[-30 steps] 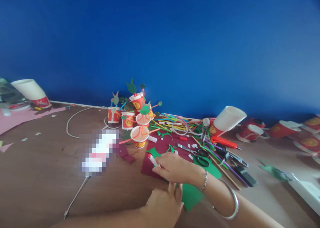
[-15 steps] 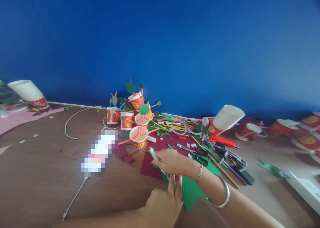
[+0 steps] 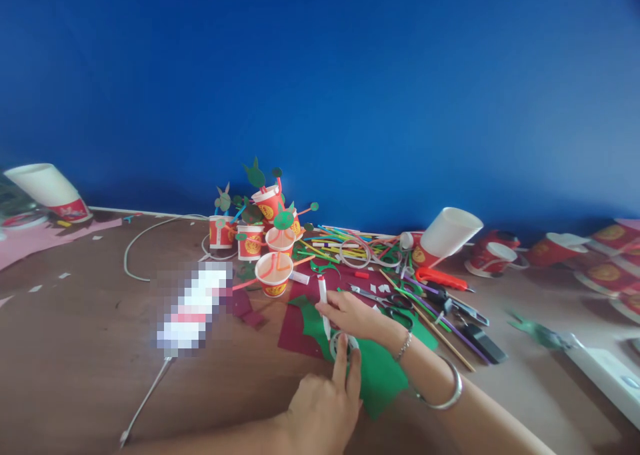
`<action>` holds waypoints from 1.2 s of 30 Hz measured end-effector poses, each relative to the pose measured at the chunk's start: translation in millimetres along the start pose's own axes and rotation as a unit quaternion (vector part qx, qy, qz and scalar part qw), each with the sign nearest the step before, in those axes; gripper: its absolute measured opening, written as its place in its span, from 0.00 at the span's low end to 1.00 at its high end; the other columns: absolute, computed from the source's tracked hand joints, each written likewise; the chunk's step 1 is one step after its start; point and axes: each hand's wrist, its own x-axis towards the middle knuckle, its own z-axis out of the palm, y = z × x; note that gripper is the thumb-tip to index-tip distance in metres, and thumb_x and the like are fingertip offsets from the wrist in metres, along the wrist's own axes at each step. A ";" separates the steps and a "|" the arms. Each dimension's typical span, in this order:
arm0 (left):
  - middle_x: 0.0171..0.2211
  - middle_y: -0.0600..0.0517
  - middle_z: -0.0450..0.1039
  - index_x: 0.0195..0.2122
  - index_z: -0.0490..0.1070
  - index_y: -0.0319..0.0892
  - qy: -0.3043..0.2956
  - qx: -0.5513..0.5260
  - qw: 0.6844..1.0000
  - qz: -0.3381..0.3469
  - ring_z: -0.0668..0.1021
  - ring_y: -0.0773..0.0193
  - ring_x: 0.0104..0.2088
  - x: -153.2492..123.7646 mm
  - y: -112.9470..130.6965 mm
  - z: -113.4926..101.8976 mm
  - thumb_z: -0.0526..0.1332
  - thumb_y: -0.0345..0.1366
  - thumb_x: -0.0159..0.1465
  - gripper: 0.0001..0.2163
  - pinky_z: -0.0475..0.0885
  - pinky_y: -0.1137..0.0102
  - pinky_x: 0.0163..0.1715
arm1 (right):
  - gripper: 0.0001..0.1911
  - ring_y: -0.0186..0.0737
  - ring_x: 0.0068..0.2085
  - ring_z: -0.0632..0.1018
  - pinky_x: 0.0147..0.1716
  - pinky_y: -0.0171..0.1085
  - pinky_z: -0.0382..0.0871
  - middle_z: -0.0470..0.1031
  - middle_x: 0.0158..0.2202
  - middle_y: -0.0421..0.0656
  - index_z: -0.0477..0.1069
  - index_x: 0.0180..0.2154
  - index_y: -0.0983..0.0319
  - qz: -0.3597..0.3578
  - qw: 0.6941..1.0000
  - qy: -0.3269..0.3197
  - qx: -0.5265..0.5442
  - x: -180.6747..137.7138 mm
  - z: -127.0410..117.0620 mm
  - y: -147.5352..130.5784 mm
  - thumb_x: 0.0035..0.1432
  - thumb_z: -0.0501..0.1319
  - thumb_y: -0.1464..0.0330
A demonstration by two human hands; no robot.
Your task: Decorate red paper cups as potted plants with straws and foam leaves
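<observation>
My right hand (image 3: 345, 312) is closed around a white marker (image 3: 323, 302) with a red end, held nearly upright. The marker's lower end meets the edge of a pale round ring (image 3: 352, 342), which looks like a roll of tape. My left hand (image 3: 327, 402) stretches its index and middle fingers forward onto the ring, pressing it on a sheet of green paper (image 3: 383, 375). One edge of the green paper is cut in curves. Beneath it lies dark red paper (image 3: 296, 328). The fingers partly hide the ring.
Paper cups (image 3: 274, 272) with straws and green paper cutouts stand ahead. Black-handled scissors (image 3: 397, 308), a red glue gun or cutter (image 3: 443, 278) and coloured straws (image 3: 345, 245) lie behind and right. A blurred-out phone-like object (image 3: 193, 312) with a cable lies left. The blue wall (image 3: 320, 108) rises behind.
My right hand has swung the marker from a slant to nearly upright, uncovering more of the ring. My left fingers still press down. The whole view has shifted slightly.
</observation>
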 end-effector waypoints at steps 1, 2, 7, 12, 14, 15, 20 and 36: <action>0.59 0.31 0.60 0.62 0.57 0.44 0.004 0.001 1.000 0.003 0.77 0.64 0.17 -0.3 -0.4 -0.2 0.51 0.47 0.65 0.25 0.74 0.68 0.14 | 0.17 0.30 0.23 0.64 0.22 0.32 0.52 0.63 0.19 0.35 0.59 0.23 0.61 0.007 1.000 0.004 0.016 -1.3 0.6 1.8 0.62 0.50 0.60; 0.59 0.31 0.60 0.62 0.57 0.44 0.004 0.002 1.000 0.006 0.77 0.64 0.17 -0.6 -0.9 -0.6 0.52 0.47 0.64 0.26 0.74 0.68 0.14 | 0.17 0.30 0.22 0.64 0.22 0.32 0.52 0.64 0.19 0.35 0.58 0.23 0.61 0.012 0.999 0.008 0.033 -2.5 1.2 3.2 0.62 0.50 0.60; 0.58 0.29 0.60 0.62 0.57 0.43 0.001 0.004 1.000 0.019 0.77 0.63 0.18 -1.2 -4.1 -2.1 0.54 0.47 0.64 0.27 0.74 0.69 0.15 | 0.17 0.30 0.22 0.64 0.22 0.31 0.54 0.64 0.19 0.35 0.58 0.23 0.61 0.025 0.996 0.036 0.083 -7.2 5.0 8.3 0.61 0.49 0.60; 0.59 0.30 0.60 0.62 0.57 0.42 0.011 0.002 1.000 0.029 0.77 0.64 0.18 -2.0 -4.5 -1.6 0.52 0.45 0.65 0.25 0.74 0.70 0.15 | 0.18 0.30 0.23 0.65 0.23 0.31 0.56 0.64 0.20 0.35 0.58 0.23 0.61 0.031 0.993 0.073 0.091 -9.8 7.3 15.5 0.61 0.49 0.59; 0.59 0.30 0.59 0.62 0.57 0.41 0.011 0.007 0.999 0.033 0.77 0.64 0.18 -2.8 -4.8 -1.5 0.51 0.44 0.65 0.25 0.74 0.70 0.15 | 0.18 0.30 0.23 0.64 0.22 0.31 0.55 0.63 0.19 0.34 0.58 0.23 0.61 0.029 0.992 0.084 0.090 -10.7 7.6 18.8 0.61 0.49 0.59; 0.59 0.30 0.59 0.62 0.56 0.40 0.010 0.011 0.999 0.036 0.77 0.64 0.18 -3.2 -5.3 -1.5 0.51 0.42 0.65 0.25 0.74 0.70 0.15 | 0.18 0.30 0.23 0.63 0.22 0.31 0.55 0.62 0.19 0.34 0.58 0.23 0.61 0.026 0.991 0.090 0.092 -11.2 7.7 20.3 0.61 0.49 0.59; 0.61 0.30 0.55 0.63 0.53 0.37 -0.009 0.035 0.996 0.077 0.77 0.64 0.19 -2.7 -10.9 -4.4 0.53 0.32 0.61 0.28 0.73 0.70 0.14 | 0.17 0.30 0.23 0.63 0.23 0.31 0.56 0.62 0.19 0.34 0.59 0.24 0.61 0.017 0.985 0.130 0.108 -16.3 7.2 26.7 0.61 0.49 0.59; 0.58 0.37 0.64 0.61 0.58 0.46 -0.042 0.030 0.994 0.093 0.79 0.66 0.23 12.5 -28.5 -22.2 0.53 0.25 0.62 0.25 0.77 0.71 0.21 | 0.19 0.39 0.30 0.73 0.30 0.34 0.66 0.75 0.27 0.42 0.71 0.29 0.65 0.032 0.962 0.218 0.162 -55.9 16.4 38.7 0.61 0.51 0.59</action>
